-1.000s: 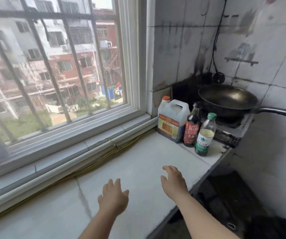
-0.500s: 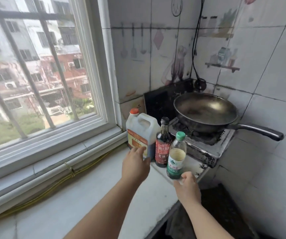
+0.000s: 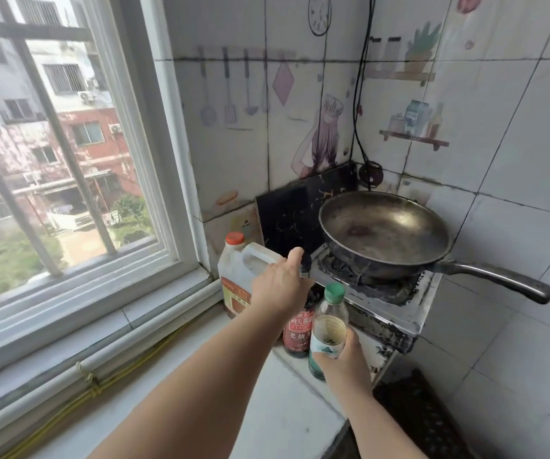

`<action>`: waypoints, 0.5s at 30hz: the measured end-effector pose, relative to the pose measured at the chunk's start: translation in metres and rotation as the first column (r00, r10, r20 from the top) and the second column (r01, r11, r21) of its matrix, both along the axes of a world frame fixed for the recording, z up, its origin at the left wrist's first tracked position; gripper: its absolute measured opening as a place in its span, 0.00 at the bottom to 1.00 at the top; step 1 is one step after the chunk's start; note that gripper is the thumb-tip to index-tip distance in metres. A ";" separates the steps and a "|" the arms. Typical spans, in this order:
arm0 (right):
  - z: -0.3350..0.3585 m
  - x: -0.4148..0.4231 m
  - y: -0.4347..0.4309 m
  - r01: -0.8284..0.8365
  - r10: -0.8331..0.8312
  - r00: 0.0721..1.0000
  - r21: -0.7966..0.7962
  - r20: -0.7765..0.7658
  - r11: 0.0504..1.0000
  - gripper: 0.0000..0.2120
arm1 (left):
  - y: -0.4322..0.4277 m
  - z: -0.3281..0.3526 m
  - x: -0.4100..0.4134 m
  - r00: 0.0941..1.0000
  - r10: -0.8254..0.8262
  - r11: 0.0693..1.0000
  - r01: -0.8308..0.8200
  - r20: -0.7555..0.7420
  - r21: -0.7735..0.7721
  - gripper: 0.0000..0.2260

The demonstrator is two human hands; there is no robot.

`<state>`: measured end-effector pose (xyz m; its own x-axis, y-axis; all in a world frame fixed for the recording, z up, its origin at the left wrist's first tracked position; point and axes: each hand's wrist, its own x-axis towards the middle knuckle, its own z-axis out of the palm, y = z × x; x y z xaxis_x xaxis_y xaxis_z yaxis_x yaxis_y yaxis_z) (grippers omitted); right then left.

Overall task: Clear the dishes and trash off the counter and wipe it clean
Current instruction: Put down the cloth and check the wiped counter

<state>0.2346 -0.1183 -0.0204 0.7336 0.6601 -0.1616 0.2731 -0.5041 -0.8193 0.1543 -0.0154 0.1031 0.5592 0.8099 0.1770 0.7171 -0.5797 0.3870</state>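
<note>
On my far left the window (image 3: 68, 144) fills the frame, and below its sill a yellow cable (image 3: 95, 389) runs along the back edge of the table (image 3: 267, 409). Both forearms reach out over the pale table top.

A white jug (image 3: 237, 270) with an orange cap stands at the back of the table, just left of my left hand (image 3: 280, 286) and partly hidden behind it. The left fingers (image 3: 295, 256) are curled round the neck of the dark sauce bottle (image 3: 297, 332); its black cap shows just past the fingertips, while its red-labelled body stands below the hand on the table.

Just to the right of that bottle, touching or nearly so, is the green-capped bottle (image 3: 328, 329), clear and holding pale liquid. My right hand (image 3: 343, 362) wraps its lower half, with the fingers (image 3: 349, 339) closed on the label and the cap well above them. I cannot tell whether its base rests on the table.

Beyond both sets of fingers, to the right, a grimy stove (image 3: 383, 293) carries a dark wok (image 3: 383, 230) whose long handle points right.
</note>
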 end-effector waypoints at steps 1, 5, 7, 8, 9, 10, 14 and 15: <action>-0.001 0.000 0.004 0.007 -0.007 1.000 0.007 -0.010 1.000 0.29 | 0.003 0.000 0.003 1.000 -0.003 1.000 0.003 0.011 0.005 0.20; -0.003 -0.002 0.012 0.049 -0.047 0.998 0.030 -0.045 0.998 0.27 | 0.011 -0.006 0.013 1.000 -0.017 0.999 0.017 0.008 0.037 0.18; -0.002 -0.002 0.014 0.055 -0.053 0.997 0.033 -0.058 0.998 0.27 | 0.017 -0.008 0.015 1.000 -0.023 0.998 0.022 0.014 0.052 0.13; -0.002 -0.001 0.014 0.053 -0.051 0.997 0.036 -0.060 0.998 0.27 | 0.019 -0.008 0.016 0.999 -0.037 0.997 0.036 0.014 0.063 0.11; -0.002 -0.001 0.013 0.045 -0.043 0.997 0.037 -0.061 0.998 0.26 | 0.021 -0.008 0.016 0.999 -0.054 0.996 0.053 0.008 0.072 0.10; -0.002 -0.001 0.012 0.038 -0.036 0.998 0.037 -0.058 0.999 0.25 | 0.022 -0.008 0.014 0.998 -0.070 0.995 0.069 0.007 0.075 0.10; -0.005 -0.007 0.005 0.029 -0.028 0.999 0.042 -0.038 0.999 0.21 | 0.024 -0.005 0.003 0.992 -0.124 0.989 0.125 -0.010 0.081 0.10; -0.006 -0.011 0.004 0.031 -0.030 0.999 0.043 -0.039 0.999 0.22 | 0.025 -0.005 0.000 0.991 -0.135 0.988 0.136 -0.021 0.075 0.10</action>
<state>0.2240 -0.1142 -0.0267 0.7474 0.6445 -0.1614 0.2265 -0.4756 -0.8500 0.1539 0.0097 0.0984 0.6659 0.7111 0.2257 0.6358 -0.6991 0.3271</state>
